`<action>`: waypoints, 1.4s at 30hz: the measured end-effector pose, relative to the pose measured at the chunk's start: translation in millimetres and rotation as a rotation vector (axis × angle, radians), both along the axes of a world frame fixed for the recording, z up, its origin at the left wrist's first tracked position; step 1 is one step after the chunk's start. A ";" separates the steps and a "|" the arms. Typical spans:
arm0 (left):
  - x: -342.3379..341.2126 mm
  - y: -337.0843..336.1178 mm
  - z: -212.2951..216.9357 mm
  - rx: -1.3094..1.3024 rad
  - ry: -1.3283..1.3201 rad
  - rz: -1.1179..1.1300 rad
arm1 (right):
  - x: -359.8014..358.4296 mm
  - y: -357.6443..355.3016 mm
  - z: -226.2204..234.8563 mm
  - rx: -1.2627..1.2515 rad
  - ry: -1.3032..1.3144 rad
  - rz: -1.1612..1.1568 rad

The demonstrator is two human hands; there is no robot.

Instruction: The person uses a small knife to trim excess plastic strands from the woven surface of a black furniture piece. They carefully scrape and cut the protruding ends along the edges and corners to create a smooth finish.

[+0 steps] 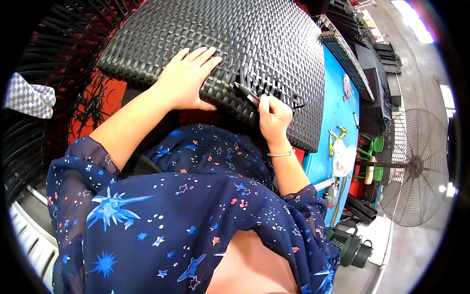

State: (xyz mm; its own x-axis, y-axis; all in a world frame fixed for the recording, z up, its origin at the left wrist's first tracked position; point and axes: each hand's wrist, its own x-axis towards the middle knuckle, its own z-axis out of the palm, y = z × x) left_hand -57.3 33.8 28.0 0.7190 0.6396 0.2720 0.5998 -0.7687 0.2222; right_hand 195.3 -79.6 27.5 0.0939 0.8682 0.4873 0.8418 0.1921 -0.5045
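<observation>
A large black woven wicker panel (215,36) with rounded edges lies in front of me. My left hand (183,83) is open on it, fingers spread flat over the weave near its front edge and thumb at the rim. My right hand (275,117) is closed round a small knife (248,94), whose pointed dark blade reaches up and left over the panel. The knife's handle is hidden in my fist. Beside the blade, several loose black strand ends (264,84) stick up from the weave.
A blue tabletop (318,161) to the right bears yellow-handled pliers (334,139) and a clear plastic bag (343,160). Further right stands a large fan (415,165). Black strips (90,110) lie on red at left, near a checkered cloth (29,95).
</observation>
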 end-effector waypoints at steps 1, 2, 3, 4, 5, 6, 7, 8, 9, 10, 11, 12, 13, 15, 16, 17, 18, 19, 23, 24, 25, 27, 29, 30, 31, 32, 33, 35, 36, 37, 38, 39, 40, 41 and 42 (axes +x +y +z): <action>-0.2 -0.6 0.0 0.001 -0.001 0.004 | -1.6 -1.1 3.3 0.029 -0.019 0.013; -1.1 -1.3 -0.2 0.003 -0.001 0.008 | -2.4 -2.1 4.8 0.057 -0.037 0.025; -0.7 -2.3 0.1 0.005 -0.002 0.010 | -2.0 -3.0 4.3 0.056 -0.039 0.037; -1.2 -0.9 3.2 -0.008 0.002 0.015 | -1.9 -2.3 6.1 0.072 -0.067 0.051; -0.9 -0.2 2.9 -0.008 -0.004 0.009 | -1.9 -1.8 7.8 0.088 -0.095 0.065; -0.9 0.1 1.3 -0.008 -0.009 0.002 | -2.2 -1.0 7.5 0.119 -0.109 0.071; -0.1 -0.3 0.1 -0.007 -0.017 -0.002 | -1.4 -0.1 6.8 0.152 -0.125 0.080; -0.6 -0.1 -0.6 0.000 -0.013 0.002 | -1.0 0.3 6.8 0.185 -0.140 0.087; -1.1 0.4 -0.4 0.005 -0.007 0.010 | -0.8 -0.2 8.2 0.175 -0.170 0.094; -1.1 -0.3 -1.0 0.006 -0.001 0.014 | 0.3 -0.5 6.2 0.185 -0.176 0.093; -0.2 -0.8 -1.3 0.007 0.005 0.017 | 1.8 -0.7 4.3 0.195 -0.182 0.091; 0.9 -0.8 1.2 -0.001 0.022 0.019 | 2.4 -0.7 7.0 0.184 -0.191 0.080; -0.6 -0.8 1.4 -0.008 0.042 0.026 | -0.3 1.3 9.9 0.172 -0.195 0.080; -0.7 0.1 2.7 -0.023 0.082 0.039 | 2.6 0.0 13.0 0.121 -0.266 0.036; 2.1 0.8 5.5 -0.046 0.107 0.028 | 8.8 -5.8 21.0 0.050 -0.352 -0.024; 1.8 -0.1 5.0 -0.040 0.107 0.031 | 15.7 -10.7 32.1 -0.015 -0.435 -0.074; 0.9 -0.9 3.7 -0.035 0.107 0.034 | 22.9 -14.0 42.8 -0.068 -0.437 -0.127; 1.4 -1.7 4.8 -0.028 0.104 0.031 | 30.1 -17.3 56.4 -0.119 -0.442 -0.186; 4.0 -4.8 8.3 -0.026 0.130 0.033 | 27.3 -10.8 113.7 -0.137 -0.502 -0.155; 4.3 -4.8 7.1 -0.028 0.138 0.035 | 20.2 -2.0 124.7 -0.151 -0.579 -0.093; 2.9 -4.9 7.0 -0.028 0.144 0.046 | 9.0 11.0 132.3 -0.145 -0.659 -0.033; 4.4 -4.8 8.9 -0.038 0.142 0.038 | -11.5 35.0 147.4 -0.206 -0.874 0.061; 4.3 -4.3 9.4 -0.054 0.147 0.040 | -27.1 63.8 150.4 -0.318 -1.041 0.177; 4.4 -4.2 9.6 -0.058 0.148 0.037 | -38.0 76.3 151.0 -0.432 -1.181 0.189; 4.1 -4.0 10.5 -0.064 0.145 0.033 | -42.2 87.4 148.4 -0.422 -1.220 0.245; 4.8 -4.2 11.7 -0.064 0.149 0.025 | -42.7 95.8 144.6 -0.411 -1.249 0.297; 6.2 -5.2 11.4 -0.057 0.136 0.016 | -45.8 99.2 141.6 -0.398 -1.278 0.349; 5.6 -5.2 6.8 -0.049 0.110 0.016 | -64.2 108.0 136.5 -0.507 -1.387 0.389; 5.8 -5.6 4.4 -0.016 0.058 0.010 | -74.7 113.3 130.8 -0.591 -1.462 0.378; 4.9 -5.7 4.3 -0.015 0.056 0.015 | -81.8 115.7 125.5 -0.680 -1.539 0.365; 4.3 -5.6 5.1 -0.014 0.054 0.018 | -81.9 114.7 125.1 -0.664 -1.481 0.385; 3.9 -5.6 5.1 -0.014 0.053 0.022 | -80.6 112.3 125.7 -0.649 -1.422 0.403; 3.4 -4.3 3.1 -0.019 0.051 0.021 | -79.8 110.8 127.3 -0.632 -1.372 0.422; 5.0 -5.1 2.0 -0.010 0.043 0.016 | -71.7 106.8 127.8 -0.677 -1.300 0.366; 6.9 -5.9 2.7 -0.001 0.036 0.013 | -58.5 100.9 128.6 -0.720 -1.227 0.311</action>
State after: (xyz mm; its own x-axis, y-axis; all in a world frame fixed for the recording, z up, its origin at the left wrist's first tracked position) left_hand -50.4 27.9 30.7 0.7203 0.6489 0.2451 0.6171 -0.7608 0.2009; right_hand 136.8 21.3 156.1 -0.2863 0.8614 -0.4196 0.7783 0.4645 0.4225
